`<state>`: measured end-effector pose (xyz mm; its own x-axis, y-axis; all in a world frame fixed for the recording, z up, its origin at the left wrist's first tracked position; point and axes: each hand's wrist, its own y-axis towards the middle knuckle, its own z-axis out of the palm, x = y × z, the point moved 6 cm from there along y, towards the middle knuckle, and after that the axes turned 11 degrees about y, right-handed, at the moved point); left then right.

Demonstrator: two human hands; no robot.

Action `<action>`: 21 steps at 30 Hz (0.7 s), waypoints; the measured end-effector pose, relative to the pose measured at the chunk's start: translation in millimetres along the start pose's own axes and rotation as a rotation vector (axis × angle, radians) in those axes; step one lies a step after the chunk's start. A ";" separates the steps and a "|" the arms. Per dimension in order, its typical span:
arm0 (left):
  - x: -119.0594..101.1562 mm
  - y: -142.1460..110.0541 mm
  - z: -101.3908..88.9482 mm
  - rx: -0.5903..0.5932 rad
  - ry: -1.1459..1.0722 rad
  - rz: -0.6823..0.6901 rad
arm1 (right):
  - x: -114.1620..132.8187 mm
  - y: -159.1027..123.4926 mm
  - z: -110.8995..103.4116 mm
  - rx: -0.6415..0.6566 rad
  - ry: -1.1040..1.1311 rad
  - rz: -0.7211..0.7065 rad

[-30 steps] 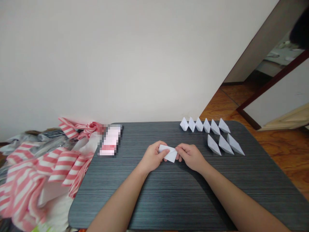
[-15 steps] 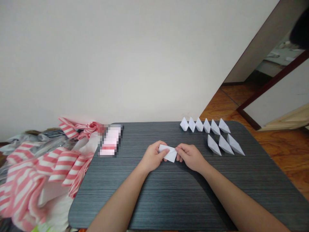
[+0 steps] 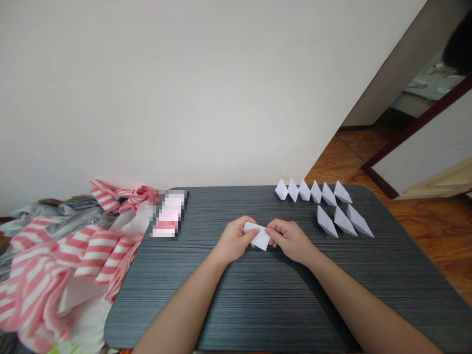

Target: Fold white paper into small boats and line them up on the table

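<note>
Between my two hands, above the middle of the dark table, is a small piece of folded white paper point(image 3: 261, 239). My left hand point(image 3: 236, 240) grips its left side, thumb on top and fingers underneath. My right hand point(image 3: 289, 238) pinches the paper's upper right corner between thumb and fingers. The undersides of the paper and the fingertips below it are hidden. Folded white paper boats point(image 3: 304, 190) stand in a row at the table's back right, and three more paper boats point(image 3: 345, 221) lie in front of that row.
The dark table point(image 3: 236, 305) has a fine striped grain and meets a pale wall point(image 3: 221, 88). A blurred-out phone-like object point(image 3: 169, 214) lies at its back left. Red-and-white striped cloth point(image 3: 40, 275) is heaped beyond the left edge. Wooden floor point(image 3: 435, 236) shows at right.
My right thumb and fingers have shifted slightly left along the paper, and the paper has tilted and dropped a little. The boats and the table have stayed put.
</note>
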<state>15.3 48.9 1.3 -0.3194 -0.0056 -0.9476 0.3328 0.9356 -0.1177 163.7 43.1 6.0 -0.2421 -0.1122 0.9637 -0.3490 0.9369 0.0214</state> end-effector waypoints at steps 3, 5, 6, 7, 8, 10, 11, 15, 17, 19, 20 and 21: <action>-0.1 -0.2 0.1 0.005 0.018 0.006 | 0.3 0.1 0.1 -0.010 -0.014 -0.008; 0.1 -0.3 -0.4 0.003 0.028 0.008 | 0.5 0.1 0.4 -0.012 -0.029 -0.016; 0.2 -0.4 -0.5 0.002 0.034 0.010 | 0.7 0.1 0.7 -0.009 -0.038 -0.018; 0.1 -0.4 -0.6 0.003 0.040 0.011 | 1.0 0.1 1.0 -0.006 -0.045 -0.018; 0.1 -0.5 -0.5 0.005 0.047 0.010 | 1.4 0.1 1.2 -0.004 -0.051 -0.017; -0.4 -0.7 -0.4 0.011 0.071 0.007 | 2.4 0.2 1.5 -0.001 -0.059 -0.015; -0.9 -0.9 -0.5 0.010 0.086 0.006 | 2.9 0.3 1.5 0.000 -0.063 -0.015; -5.8 -1.4 -1.9 -0.004 0.175 0.053 | 3.4 0.6 1.2 -0.004 -0.078 -0.016; -8.0 -1.5 -3.0 -0.021 0.225 0.082 | 2.8 0.4 1.4 -0.007 -0.074 -0.011; -8.5 -1.6 -3.9 -0.032 0.254 0.090 | 2.2 -0.1 2.1 -0.007 -0.061 -0.005; -8.3 -1.7 -4.1 -0.033 0.260 0.087 | 2.1 -0.4 2.5 -0.006 -0.055 -0.003; -8.2 -1.8 -4.2 -0.033 0.262 0.084 | 2.2 -0.6 2.8 -0.006 -0.050 -0.001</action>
<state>13.6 48.7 10.6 -0.5118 0.1604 -0.8440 0.3405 0.9398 -0.0279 160.8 41.4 7.3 -0.2872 -0.1295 0.9491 -0.3437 0.9388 0.0240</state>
